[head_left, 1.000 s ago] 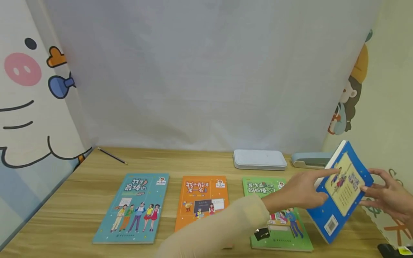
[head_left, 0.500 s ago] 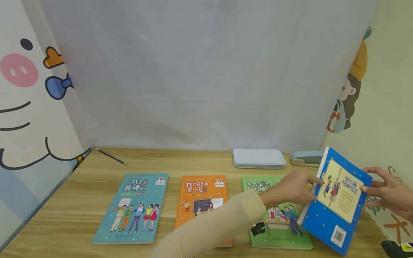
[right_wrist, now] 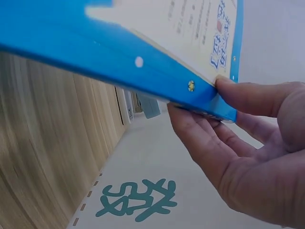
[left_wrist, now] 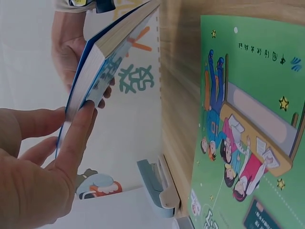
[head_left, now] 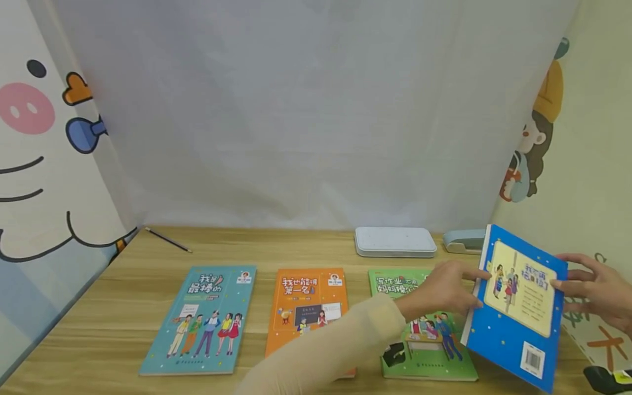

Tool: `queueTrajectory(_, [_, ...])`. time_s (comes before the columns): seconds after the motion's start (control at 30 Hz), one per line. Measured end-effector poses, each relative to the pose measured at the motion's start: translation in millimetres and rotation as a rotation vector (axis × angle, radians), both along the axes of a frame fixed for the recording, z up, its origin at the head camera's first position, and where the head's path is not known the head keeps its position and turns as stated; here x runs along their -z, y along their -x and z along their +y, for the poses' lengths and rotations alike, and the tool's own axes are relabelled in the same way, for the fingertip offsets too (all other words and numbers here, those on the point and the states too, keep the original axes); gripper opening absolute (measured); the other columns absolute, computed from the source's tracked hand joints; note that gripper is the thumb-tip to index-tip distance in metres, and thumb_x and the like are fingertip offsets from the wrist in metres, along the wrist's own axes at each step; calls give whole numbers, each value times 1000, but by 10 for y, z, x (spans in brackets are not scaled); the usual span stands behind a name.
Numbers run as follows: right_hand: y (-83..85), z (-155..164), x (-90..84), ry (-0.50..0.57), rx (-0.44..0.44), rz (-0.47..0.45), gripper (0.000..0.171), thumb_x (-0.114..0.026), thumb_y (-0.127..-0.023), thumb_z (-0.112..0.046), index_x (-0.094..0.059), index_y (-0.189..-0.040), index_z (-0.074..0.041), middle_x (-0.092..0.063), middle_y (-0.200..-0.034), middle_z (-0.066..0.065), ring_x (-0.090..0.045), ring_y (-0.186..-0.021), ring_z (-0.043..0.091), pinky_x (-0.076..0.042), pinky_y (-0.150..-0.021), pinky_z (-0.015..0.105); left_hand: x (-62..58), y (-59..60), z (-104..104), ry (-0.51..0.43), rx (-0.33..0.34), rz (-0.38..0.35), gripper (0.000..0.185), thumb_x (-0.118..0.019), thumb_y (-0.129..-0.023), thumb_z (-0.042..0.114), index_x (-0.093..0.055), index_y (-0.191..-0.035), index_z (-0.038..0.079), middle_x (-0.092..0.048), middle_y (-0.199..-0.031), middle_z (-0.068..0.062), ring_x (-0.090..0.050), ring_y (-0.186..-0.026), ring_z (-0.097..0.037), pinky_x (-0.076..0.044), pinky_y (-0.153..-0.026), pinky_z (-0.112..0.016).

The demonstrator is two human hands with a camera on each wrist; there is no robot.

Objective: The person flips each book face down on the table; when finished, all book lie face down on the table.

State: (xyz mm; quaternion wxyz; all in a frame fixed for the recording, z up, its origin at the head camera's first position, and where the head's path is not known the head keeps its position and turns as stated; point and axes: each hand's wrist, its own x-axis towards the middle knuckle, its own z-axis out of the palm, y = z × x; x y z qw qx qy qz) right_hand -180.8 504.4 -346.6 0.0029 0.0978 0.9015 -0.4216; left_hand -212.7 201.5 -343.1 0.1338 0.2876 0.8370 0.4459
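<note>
A cream sleeve [head_left: 326,351] is reaching in from the near edge, crossing the lower part of the orange book [head_left: 306,307]. At its end the left hand [head_left: 444,291] is pinching the page side of a blue book [head_left: 518,307], thumb and fingers together on it. The right hand [head_left: 599,291] is pinching the opposite edge, its thumb pressing on the cover. The blue book is tilting above the right end of the table, its back cover and barcode facing the head camera; whether its low corner is touching the wood, I cannot tell.

The table [head_left: 99,329] is showing a pale, streaked wood grain. Three books are lying flat in a row across it, well apart — teal [head_left: 199,323], orange, then green [head_left: 444,368] — making four in sight with the held one. The left hand and sleeve are covering part of the green one.

Farther back, one pencil [head_left: 168,240] is lying aslant near the far left corner; one white case [head_left: 395,242] is sitting at the back, and one pale blue stapler [head_left: 464,240] is resting beside it, partly hidden by the blue book.

Behind, a whitish cloth [head_left: 296,120] is hanging, faintly creased. Two cartoon figures are flanking it: a pink-snouted creature [head_left: 29,181] on the left, a dark-haired figure [head_left: 540,140] on the right.
</note>
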Motion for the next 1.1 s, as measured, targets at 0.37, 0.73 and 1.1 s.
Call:
queueTrajectory(0.37, [2,82,118,-19,23,72,87,-53,-104,-23,13,-159,-12,-19,-144,51,-54,-83,-10,-61,-73,31,84,5,49,-197,-113,-192,53,-79,-82,0,-70,-126,28,-68,-125,8,-72,-73,-10,-56,-57,-19])
queueTrajectory(0.73, [-32,60,129,-99,-71,19,92,-58,-102,-27,11,-159,-8,-14,-149,47,-50,-109,52,-61,-80,44,147,17,79,-395,-166,-388,51,-76,-80,-10,-73,-122,19,-73,-112,-2,-74,-67,-26,-62,-61,-38])
queueTrajectory(1.1, [-7,134,155,-132,-83,-29,90,-62,-100,-27,1,-157,4,-26,-138,48,-62,-98,26,-62,-78,39,268,18,113,-374,-148,-412,55,-75,-78,-14,-71,-124,17,-72,-106,-4,-73,-65,-24,-62,-61,-38])
